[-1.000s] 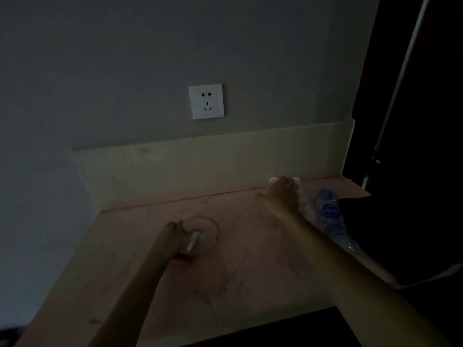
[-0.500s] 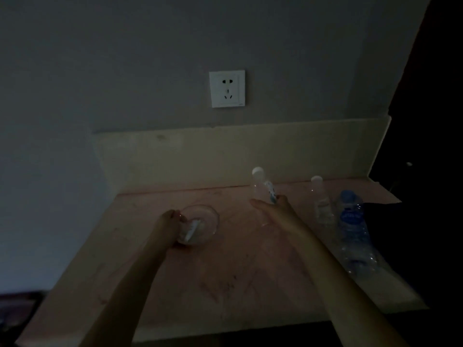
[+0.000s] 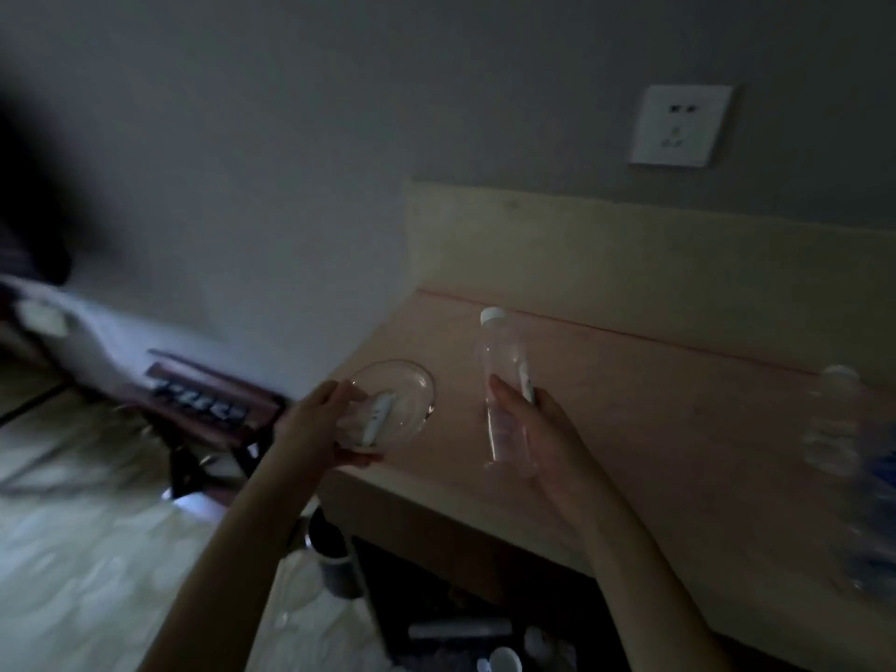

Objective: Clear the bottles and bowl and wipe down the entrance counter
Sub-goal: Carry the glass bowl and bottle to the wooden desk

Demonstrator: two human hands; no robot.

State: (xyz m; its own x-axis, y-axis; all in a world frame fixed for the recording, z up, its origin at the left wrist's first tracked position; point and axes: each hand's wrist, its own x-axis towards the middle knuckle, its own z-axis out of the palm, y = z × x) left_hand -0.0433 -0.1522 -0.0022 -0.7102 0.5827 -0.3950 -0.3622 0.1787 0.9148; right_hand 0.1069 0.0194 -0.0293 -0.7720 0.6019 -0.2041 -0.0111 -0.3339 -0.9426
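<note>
The room is dim. My left hand (image 3: 320,429) grips the near rim of a clear glass bowl (image 3: 405,397), tilted and lifted at the counter's left front corner; a small white object lies inside it. A clear plastic bottle (image 3: 502,380) with a white cap is held upright in my right hand (image 3: 538,429), above the pinkish counter (image 3: 654,429). At the right edge of the view, blurred, two more clear bottles (image 3: 834,419) are on the counter, one with a blue label.
A pale backsplash (image 3: 630,264) runs behind the counter, with a white wall socket (image 3: 679,126) above. Left of the counter a dark wooden rack (image 3: 208,405) stands on the light floor. Below the counter are a dark bin (image 3: 334,550) and a dark opening with white items.
The view has swung left. My left hand has lifted the bowl to the counter's left corner. My right hand has taken the white-capped bottle and raised it off the counter.
</note>
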